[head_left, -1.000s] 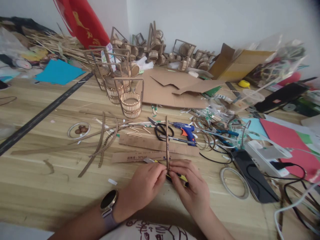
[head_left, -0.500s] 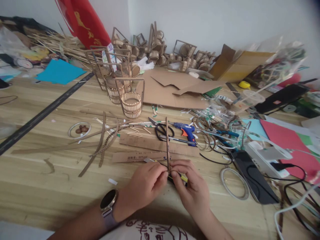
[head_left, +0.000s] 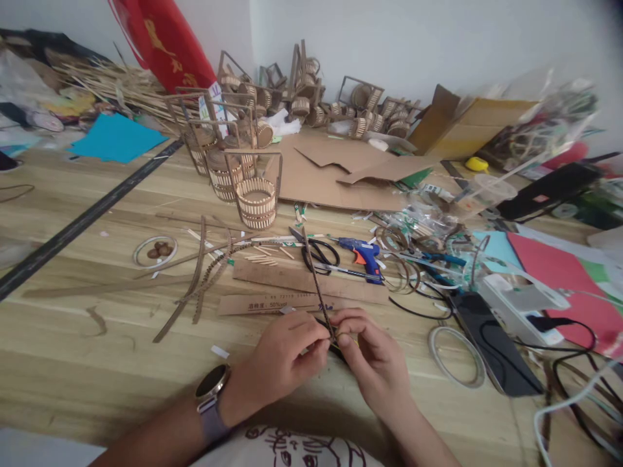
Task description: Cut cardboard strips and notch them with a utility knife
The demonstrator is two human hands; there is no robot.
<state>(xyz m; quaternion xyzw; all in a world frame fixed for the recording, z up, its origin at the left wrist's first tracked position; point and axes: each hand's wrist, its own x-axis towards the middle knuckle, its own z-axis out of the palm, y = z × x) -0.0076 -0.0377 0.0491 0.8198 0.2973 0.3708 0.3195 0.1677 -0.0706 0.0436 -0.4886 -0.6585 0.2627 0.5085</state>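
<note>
Between my fingertips a narrow brown cardboard strip (head_left: 316,282) stands out away from me, leaning left at its far end. My left hand (head_left: 294,347), with a watch on the wrist, pinches its near end. My right hand (head_left: 372,357) grips the same end from the other side, thumb and forefinger together. Under the hands lies a cutter knife, mostly hidden, its blade tip (head_left: 287,310) showing left. Just beyond are printed cardboard pieces (head_left: 257,305), black-handled scissors (head_left: 321,256) and a blue glue gun (head_left: 363,256).
A small stick-sided bucket (head_left: 256,202) with a tall handle stands beyond, among similar ones. Loose cardboard strips (head_left: 197,279) and a tape ring (head_left: 156,253) holding brown bits lie left. To the right are another tape roll (head_left: 456,357), a phone (head_left: 494,344), a power strip (head_left: 516,305) and cables.
The strip's far end has swung left, so it now leans instead of pointing straight ahead. Both hands have shifted very slightly and still pinch the near end.
</note>
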